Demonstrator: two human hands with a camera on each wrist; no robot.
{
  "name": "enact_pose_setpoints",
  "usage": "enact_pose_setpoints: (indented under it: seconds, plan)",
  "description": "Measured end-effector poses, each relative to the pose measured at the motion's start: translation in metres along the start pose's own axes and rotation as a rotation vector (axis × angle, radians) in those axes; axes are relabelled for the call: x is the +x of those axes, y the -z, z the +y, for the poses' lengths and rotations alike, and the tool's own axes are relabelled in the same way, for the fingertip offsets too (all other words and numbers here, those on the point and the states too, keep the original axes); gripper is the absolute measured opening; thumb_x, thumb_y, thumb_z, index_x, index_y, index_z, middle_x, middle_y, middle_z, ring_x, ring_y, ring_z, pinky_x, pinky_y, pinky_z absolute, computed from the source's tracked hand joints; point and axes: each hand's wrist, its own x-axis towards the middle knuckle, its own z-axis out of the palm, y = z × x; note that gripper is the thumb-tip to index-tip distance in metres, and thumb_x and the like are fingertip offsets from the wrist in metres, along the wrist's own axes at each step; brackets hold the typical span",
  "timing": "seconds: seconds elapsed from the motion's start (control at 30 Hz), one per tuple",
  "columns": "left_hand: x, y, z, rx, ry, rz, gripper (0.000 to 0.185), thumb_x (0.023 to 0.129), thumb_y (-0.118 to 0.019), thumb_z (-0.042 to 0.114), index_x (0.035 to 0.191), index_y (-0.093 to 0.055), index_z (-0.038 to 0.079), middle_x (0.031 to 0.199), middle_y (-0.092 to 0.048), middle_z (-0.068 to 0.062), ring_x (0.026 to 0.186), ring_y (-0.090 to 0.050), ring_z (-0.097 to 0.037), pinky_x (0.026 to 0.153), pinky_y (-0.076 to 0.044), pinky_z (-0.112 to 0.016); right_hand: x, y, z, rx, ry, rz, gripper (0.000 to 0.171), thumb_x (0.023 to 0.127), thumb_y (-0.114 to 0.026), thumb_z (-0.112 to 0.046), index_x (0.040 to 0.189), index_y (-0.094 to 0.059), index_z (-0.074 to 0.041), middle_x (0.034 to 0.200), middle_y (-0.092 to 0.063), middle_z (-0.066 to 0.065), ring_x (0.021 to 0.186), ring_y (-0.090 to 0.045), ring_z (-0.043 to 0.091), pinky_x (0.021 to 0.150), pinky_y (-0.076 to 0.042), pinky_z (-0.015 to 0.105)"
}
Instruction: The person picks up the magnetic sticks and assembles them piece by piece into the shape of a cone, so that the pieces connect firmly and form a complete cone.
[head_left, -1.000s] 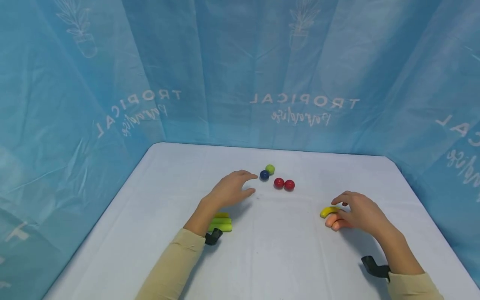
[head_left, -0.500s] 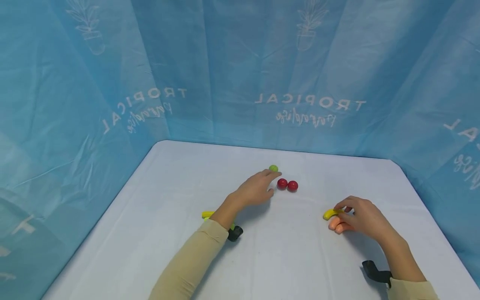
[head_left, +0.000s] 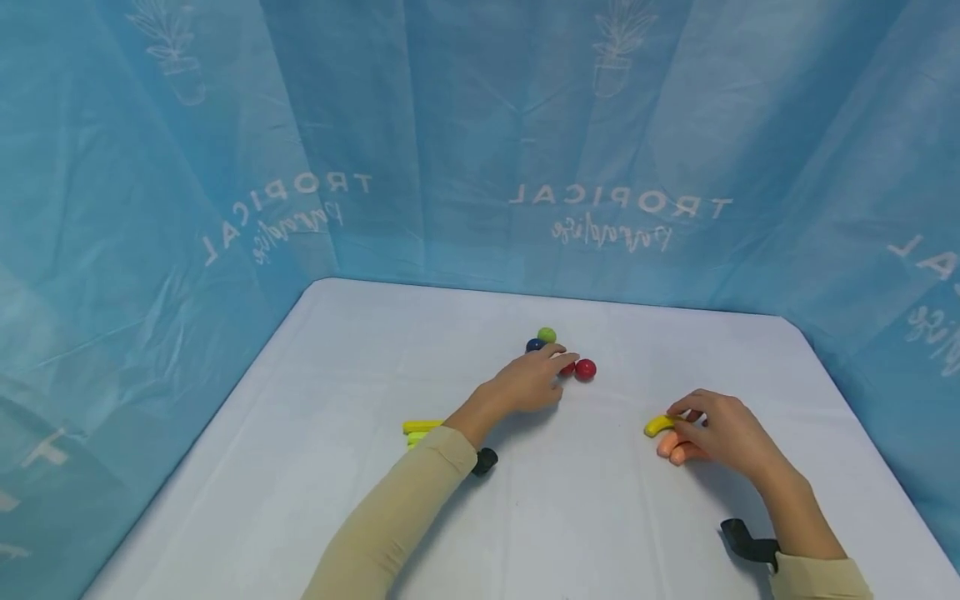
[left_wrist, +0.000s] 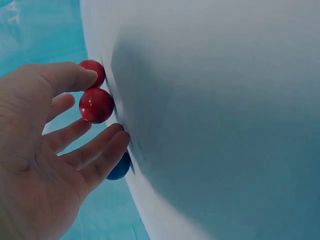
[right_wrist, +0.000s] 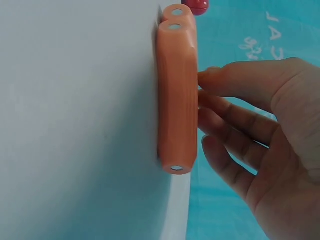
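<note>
Head view: the left hand [head_left: 527, 382] reaches over a white-covered table [head_left: 577, 500], its fingers parted, thumb well clear of them. It covers much of the left red ball [head_left: 567, 369] and a little of the blue ball [head_left: 535, 344]; the right red ball [head_left: 586, 369] and the green ball [head_left: 547, 335] show whole. Half a second ago this hand hid the blue ball completely; it has since shifted right, towards the red pair. Its forearm hides most of a yellow stick [head_left: 422, 426] and the green sticks [head_left: 416, 438] beside it. The right hand [head_left: 717, 423], placed much as it was, has thumb and forefinger drawn close at one end of a curved yellow piece [head_left: 659, 425]; that end is covered, so whether it is pinched cannot be told. Two orange pieces [head_left: 678, 450] lie beside it, partly under the hand. Blue curtain [head_left: 465, 150] with mirrored "TROPICAL Paradise" lettering surrounds the table; both sleeves run off the bottom edge.

Left wrist view: dim. The left red ball sits in the wide gap between thumb and fingers. The thumb overlaps the right red ball, and fingers mask part of the blue one.

Right wrist view: the orange pieces block the fingertips and the yellow piece. A red ball is cut by the top edge, and the table fills the left side.
</note>
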Motion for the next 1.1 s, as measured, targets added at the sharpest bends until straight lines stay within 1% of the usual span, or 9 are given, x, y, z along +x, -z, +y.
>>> enact_pose_setpoints:
  seconds: [0.17, 0.27, 0.37, 0.5, 0.6, 0.73, 0.83, 0.97, 1.1]
  plan:
    - [0.005, 0.001, 0.0, 0.046, -0.001, 0.019, 0.057, 0.092, -0.06, 0.023, 0.146, -0.041, 0.026, 0.144, -0.041, -0.002, 0.125, -0.047, -0.02, 0.1, -0.041, -0.036, 0.006, 0.0, -0.001, 0.019, 0.003, 0.023, 0.018, 0.083, -0.076, -0.016, 0.101, -0.074, -0.014, 0.104, -0.064, 0.006, 0.091, -0.058, 0.027, 0.074, -0.05, 0.044]
    - [0.005, 0.003, -0.002, 0.074, -0.008, 0.025, 0.054, 0.093, -0.059, 0.022, 0.144, -0.043, 0.025, 0.143, -0.042, -0.003, 0.125, -0.047, -0.02, 0.101, -0.04, -0.035, 0.009, 0.003, -0.003, 0.022, -0.011, 0.007, 0.018, 0.084, -0.075, -0.016, 0.102, -0.074, -0.014, 0.107, -0.064, 0.008, 0.095, -0.057, 0.03, 0.076, -0.05, 0.049]
    - [0.004, 0.004, -0.004, 0.084, -0.022, 0.031, 0.05, 0.093, -0.058, 0.021, 0.142, -0.048, 0.023, 0.142, -0.044, -0.004, 0.125, -0.047, -0.02, 0.102, -0.039, -0.034, 0.01, 0.008, -0.004, 0.004, -0.034, -0.021, 0.019, 0.084, -0.074, -0.015, 0.103, -0.074, -0.012, 0.107, -0.064, 0.01, 0.094, -0.057, 0.031, 0.075, -0.049, 0.05]
    - [0.002, 0.004, -0.006, 0.063, -0.027, 0.034, 0.044, 0.093, -0.059, 0.02, 0.137, -0.054, 0.02, 0.138, -0.048, -0.004, 0.124, -0.047, -0.018, 0.103, -0.038, -0.033, 0.012, 0.014, -0.004, -0.033, -0.058, -0.053, 0.019, 0.084, -0.073, -0.012, 0.103, -0.074, -0.011, 0.104, -0.065, 0.008, 0.089, -0.056, 0.028, 0.069, -0.051, 0.044]
    - [0.0, 0.002, -0.007, 0.052, -0.036, 0.031, 0.039, 0.095, -0.059, 0.02, 0.133, -0.058, 0.019, 0.134, -0.051, -0.002, 0.122, -0.049, -0.017, 0.103, -0.038, -0.031, 0.012, 0.015, -0.002, -0.047, -0.064, -0.077, 0.019, 0.083, -0.073, -0.01, 0.102, -0.075, -0.011, 0.101, -0.066, 0.007, 0.087, -0.056, 0.026, 0.067, -0.051, 0.04]
    - [-0.004, 0.002, -0.007, 0.023, -0.059, 0.027, 0.034, 0.096, -0.059, 0.018, 0.129, -0.062, 0.019, 0.129, -0.055, -0.001, 0.118, -0.051, -0.015, 0.1, -0.04, -0.029, 0.011, 0.014, 0.0, -0.046, -0.072, -0.087, 0.019, 0.082, -0.073, -0.008, 0.101, -0.075, -0.01, 0.101, -0.066, 0.008, 0.087, -0.057, 0.026, 0.068, -0.051, 0.043]
    - [-0.008, 0.003, -0.007, 0.0, -0.056, 0.02, 0.032, 0.096, -0.059, 0.015, 0.127, -0.064, 0.02, 0.124, -0.058, 0.0, 0.116, -0.053, -0.014, 0.099, -0.041, -0.028, 0.01, 0.012, 0.002, -0.042, -0.074, -0.087, 0.02, 0.082, -0.074, -0.008, 0.102, -0.075, -0.01, 0.101, -0.066, 0.008, 0.087, -0.056, 0.027, 0.069, -0.051, 0.044]
    - [-0.015, 0.002, -0.007, -0.017, -0.046, 0.014, 0.031, 0.095, -0.06, 0.015, 0.125, -0.065, 0.02, 0.116, -0.061, 0.003, 0.107, -0.056, -0.012, 0.094, -0.044, -0.025, 0.008, 0.011, 0.005, -0.037, -0.084, -0.111, 0.02, 0.083, -0.074, -0.01, 0.103, -0.074, -0.011, 0.1, -0.066, 0.008, 0.087, -0.055, 0.027, 0.067, -0.05, 0.041]
    - [-0.021, -0.002, -0.008, -0.043, -0.072, 0.016, 0.03, 0.094, -0.062, 0.016, 0.124, -0.066, 0.019, 0.107, -0.061, 0.004, 0.094, -0.056, -0.009, 0.087, -0.047, -0.022, 0.007, 0.009, 0.01, -0.046, -0.095, -0.129, 0.02, 0.084, -0.073, -0.012, 0.104, -0.073, -0.01, 0.095, -0.065, 0.005, 0.082, -0.055, 0.024, 0.061, -0.047, 0.033]
